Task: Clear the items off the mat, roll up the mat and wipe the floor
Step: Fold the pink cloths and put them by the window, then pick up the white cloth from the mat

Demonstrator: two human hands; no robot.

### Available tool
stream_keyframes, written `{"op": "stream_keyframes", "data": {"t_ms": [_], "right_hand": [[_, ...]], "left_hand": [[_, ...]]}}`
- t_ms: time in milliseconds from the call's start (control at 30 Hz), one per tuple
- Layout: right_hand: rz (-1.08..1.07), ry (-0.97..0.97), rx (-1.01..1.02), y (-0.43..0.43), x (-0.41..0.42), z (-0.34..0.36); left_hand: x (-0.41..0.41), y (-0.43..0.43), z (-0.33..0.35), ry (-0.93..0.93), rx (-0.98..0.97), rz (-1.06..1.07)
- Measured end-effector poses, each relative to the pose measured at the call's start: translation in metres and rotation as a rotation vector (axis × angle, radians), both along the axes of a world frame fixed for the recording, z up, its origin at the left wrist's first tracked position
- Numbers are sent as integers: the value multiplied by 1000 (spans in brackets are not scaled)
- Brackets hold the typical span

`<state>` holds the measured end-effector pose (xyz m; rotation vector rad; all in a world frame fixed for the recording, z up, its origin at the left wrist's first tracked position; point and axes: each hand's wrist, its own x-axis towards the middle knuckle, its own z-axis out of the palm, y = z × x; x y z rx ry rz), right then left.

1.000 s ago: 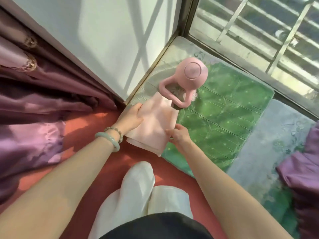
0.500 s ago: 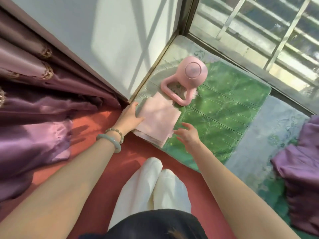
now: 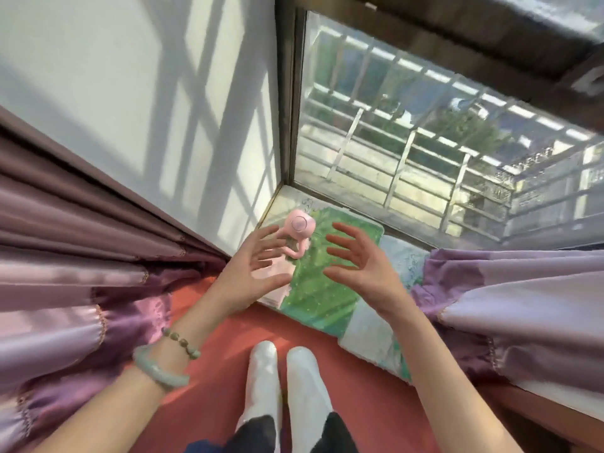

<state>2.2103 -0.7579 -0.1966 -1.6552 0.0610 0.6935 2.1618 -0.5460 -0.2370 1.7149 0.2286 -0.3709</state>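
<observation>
Our grip is released: left hand (image 3: pixel 253 269) and right hand (image 3: pixel 356 263) hover spread above the green mat (image 3: pixel 322 289) at frame centre, holding nothing. The pink fan (image 3: pixel 298 235) and pink cloth (image 3: pixel 277 276) lie on it; rolling now could trap them.

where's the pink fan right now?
Head view, centre: the pink fan sits on the green mat near the wall-window corner, just beyond the folded pink cloth, between the raised open hands.

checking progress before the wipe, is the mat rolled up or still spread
Spread: the mat lies flat in the window corner, a pink fan and pink cloth on it.
</observation>
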Motion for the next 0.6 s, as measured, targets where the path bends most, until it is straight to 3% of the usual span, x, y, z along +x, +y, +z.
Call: {"op": "stream_keyframes", "data": {"t_ms": [267, 600], "right_hand": [[36, -274, -1, -60, -22, 203], [-387, -449, -96, -113, -130, 291]], "left_hand": [[5, -35, 206, -322, -5, -224], [6, -92, 306, -578, -18, -732]]}}
